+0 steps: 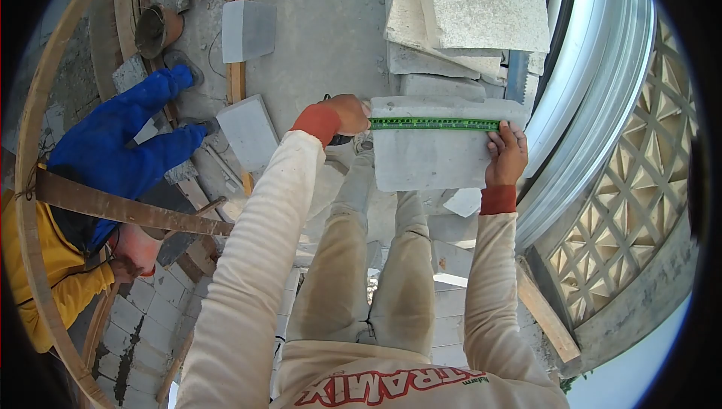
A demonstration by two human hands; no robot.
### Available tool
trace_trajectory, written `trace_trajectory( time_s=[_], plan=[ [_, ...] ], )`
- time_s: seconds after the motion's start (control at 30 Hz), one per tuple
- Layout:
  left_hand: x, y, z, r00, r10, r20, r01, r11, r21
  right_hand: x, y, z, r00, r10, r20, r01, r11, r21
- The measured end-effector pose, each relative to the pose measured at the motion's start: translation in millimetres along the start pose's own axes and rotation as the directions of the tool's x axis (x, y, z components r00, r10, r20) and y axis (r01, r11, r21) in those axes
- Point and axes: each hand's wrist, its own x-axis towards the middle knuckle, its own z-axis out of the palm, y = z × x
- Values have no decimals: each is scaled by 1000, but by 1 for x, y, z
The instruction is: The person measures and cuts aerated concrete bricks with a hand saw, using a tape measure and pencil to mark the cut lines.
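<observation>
A green tape measure [436,124] is stretched across the top of a pale grey concrete block [429,161] in front of my legs. At the block's left edge, my left hand [344,117] is closed around the tape's case, of which only dark bits show. My right hand [507,155] pinches the far end of the tape near the block's right edge, its fingers resting against the block.
Pale slabs [489,3] are stacked ahead, with a saw blade [517,77] beside them. Two blocks [248,31] lie on the left by a timber strip. A co-worker in blue trousers [113,134] bends at left behind a curved wooden frame [30,146]. Metal rolls [602,86] stand right.
</observation>
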Motion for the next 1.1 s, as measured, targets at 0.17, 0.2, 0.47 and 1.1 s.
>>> trace_trajectory(
  time_s=[0.17,0.2,0.47,1.1],
  plan=[
    [-4,4,-2,1000,7,-14,-6,999,37,-1,-1,1,1000,1,2,-1,1000,-28],
    [-3,4,-2,1000,3,-10,-3,999,37,-1,-1,1,1000,1,3,-1,1000,-28],
    [3,0,0,1000,26,1,-26,997,72,2,2,-2,1000,-6,4,6,1000,-7],
    [-2,4,-3,1000,-2,4,2,999,38,2,5,-2,1000,-25,-3,25,1000,13]
  ],
)
